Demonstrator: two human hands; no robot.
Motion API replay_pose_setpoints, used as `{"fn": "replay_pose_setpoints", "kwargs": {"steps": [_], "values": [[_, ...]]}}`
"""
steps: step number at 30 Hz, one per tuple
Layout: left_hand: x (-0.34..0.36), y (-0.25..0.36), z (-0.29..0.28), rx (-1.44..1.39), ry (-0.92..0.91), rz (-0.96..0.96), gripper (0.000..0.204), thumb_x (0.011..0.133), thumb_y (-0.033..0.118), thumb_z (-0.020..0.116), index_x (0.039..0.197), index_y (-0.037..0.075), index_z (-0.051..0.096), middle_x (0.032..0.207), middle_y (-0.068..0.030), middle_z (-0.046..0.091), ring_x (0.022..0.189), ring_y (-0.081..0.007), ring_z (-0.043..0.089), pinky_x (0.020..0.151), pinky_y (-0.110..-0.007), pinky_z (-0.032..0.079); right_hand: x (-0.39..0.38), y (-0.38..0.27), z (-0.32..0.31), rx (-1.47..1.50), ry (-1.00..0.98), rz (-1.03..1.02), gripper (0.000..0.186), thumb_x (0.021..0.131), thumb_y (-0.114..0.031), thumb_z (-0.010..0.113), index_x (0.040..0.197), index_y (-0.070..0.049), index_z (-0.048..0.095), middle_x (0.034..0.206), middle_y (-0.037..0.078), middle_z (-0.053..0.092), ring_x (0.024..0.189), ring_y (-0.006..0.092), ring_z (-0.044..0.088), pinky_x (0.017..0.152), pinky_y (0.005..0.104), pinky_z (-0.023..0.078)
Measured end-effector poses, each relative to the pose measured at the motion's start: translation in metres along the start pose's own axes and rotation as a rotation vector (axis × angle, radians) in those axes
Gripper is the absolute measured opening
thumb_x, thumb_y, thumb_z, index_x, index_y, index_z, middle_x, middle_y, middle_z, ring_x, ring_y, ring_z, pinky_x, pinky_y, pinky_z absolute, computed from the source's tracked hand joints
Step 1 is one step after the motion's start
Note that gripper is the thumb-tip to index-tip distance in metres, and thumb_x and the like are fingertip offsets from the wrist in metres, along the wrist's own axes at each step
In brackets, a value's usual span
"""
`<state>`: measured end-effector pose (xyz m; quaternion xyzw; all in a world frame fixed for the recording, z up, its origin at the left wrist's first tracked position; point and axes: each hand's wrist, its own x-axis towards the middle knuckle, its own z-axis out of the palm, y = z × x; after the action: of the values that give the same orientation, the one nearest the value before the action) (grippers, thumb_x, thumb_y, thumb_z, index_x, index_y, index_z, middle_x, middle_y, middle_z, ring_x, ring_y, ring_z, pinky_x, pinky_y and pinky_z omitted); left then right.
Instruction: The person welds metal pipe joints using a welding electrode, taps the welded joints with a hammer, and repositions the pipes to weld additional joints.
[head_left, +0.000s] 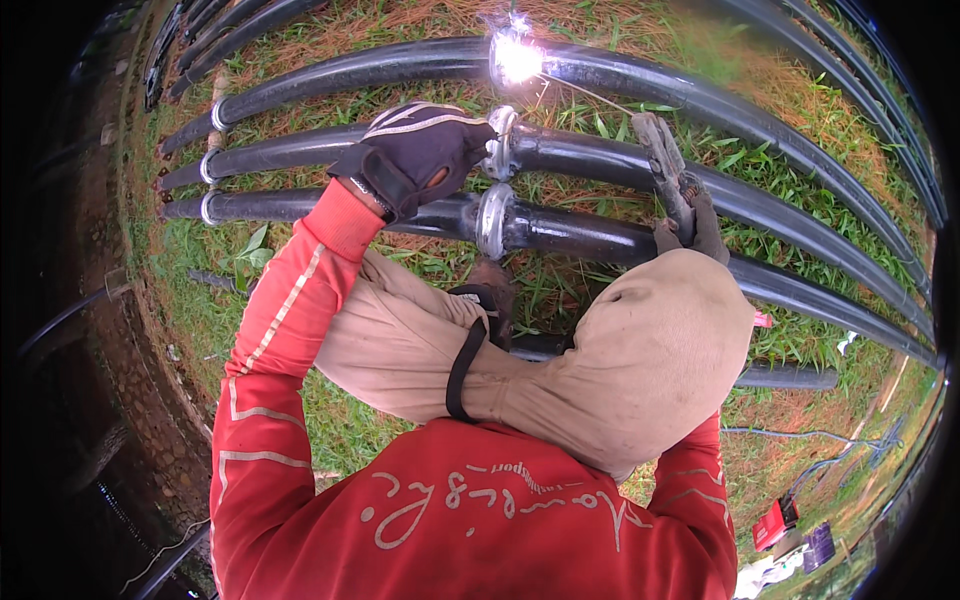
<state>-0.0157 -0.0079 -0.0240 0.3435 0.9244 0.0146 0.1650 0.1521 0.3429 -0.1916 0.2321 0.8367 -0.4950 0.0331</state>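
Right hand clasped an electrode holder, seemingly welding the pipe beyond its fingers, needing steadiness; whether left hand pinched was unclear.

Left arm is pointing forward, slightly bent, gloved left hand is facing palm-down, and gloved right hand is gripping beyond the right knee.
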Motion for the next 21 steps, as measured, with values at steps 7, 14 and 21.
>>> {"fn": "replay_pose_setpoints", "kwargs": {"steps": [7,14,21], "values": [[-0.001,0.001,-0.001,0.001,0.049,0.021,0.028,0.101,0.028,0.077,0.128,0.02,0.081,0.102,-0.0146,0.079,0.095,-0.0417,0.075,0.083,-0.052,0.06,0.002,-0.001,0.002,-0.007,0.006,0.001,0.063,0.093,-0.025,0.086,0.151,-0.022,0.062,0.105,0.012,0.079,0.095,0.0235,0.079,0.088,0.0403,0.06],[0.0,0.004,-0.001,-0.012,0.034,0.038,0.026,0.1,0.025,0.078,0.125,0.018,0.081,0.102,-0.0153,0.079,0.095,-0.042,0.075,0.082,-0.052,0.06,0.001,0.007,0.007,0.002,0.114,-0.121,0.059,0.091,-0.022,0.087,0.146,-0.018,0.067,0.1,0.009,0.078,0.087,0.0173,0.074,0.083,0.0345,0.059],[-0.002,0.008,-0.004,-0.04,0.034,0.048,0.025,0.1,0.023,0.077,0.124,0.018,0.081,0.098,-0.0167,0.079,0.09,-0.0438,0.074,0.077,-0.053,0.059,-0.001,0.002,0.006,0.079,0.126,0.049,0.065,0.089,-0.015,0.088,0.15,-0.014,0.067,0.105,0.008,0.079,0.089,0.0124,0.073,0.084,0.0288,0.058]]}}
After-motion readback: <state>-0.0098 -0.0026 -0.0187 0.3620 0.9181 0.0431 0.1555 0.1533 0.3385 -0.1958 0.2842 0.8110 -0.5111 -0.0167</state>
